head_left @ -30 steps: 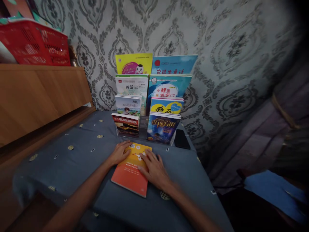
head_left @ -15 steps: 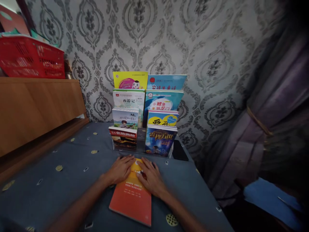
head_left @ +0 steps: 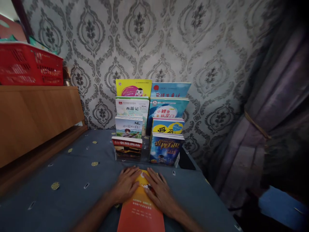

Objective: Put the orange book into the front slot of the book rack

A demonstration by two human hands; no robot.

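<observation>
An orange-red book [head_left: 141,217] with a yellow far end lies flat on the patterned dark cloth [head_left: 72,199] in front of me. My left hand [head_left: 126,185] rests flat on its far left part, fingers stretched forward. Across the far right part lies my right hand [head_left: 159,193], its fingers spread on the cover. Neither hand grips anything. Just beyond my fingertips, a tiered book rack [head_left: 145,156] holds children's books in two columns. A dark blue book [head_left: 166,149] stands at its front right and a red-and-brown book [head_left: 127,149] at its front left.
A wooden cabinet [head_left: 41,112] carrying a red plastic basket [head_left: 31,64] stands at the left. Right of the rack lies a dark flat object [head_left: 187,161]. A purple-grey curtain [head_left: 234,151] hangs at the right, above a blue item [head_left: 282,209]. Patterned wallpaper covers the wall behind.
The camera view has tilted upward slightly, so rack, hands and book sit lower in the picture. Both hands remain flat on the orange-red book.
</observation>
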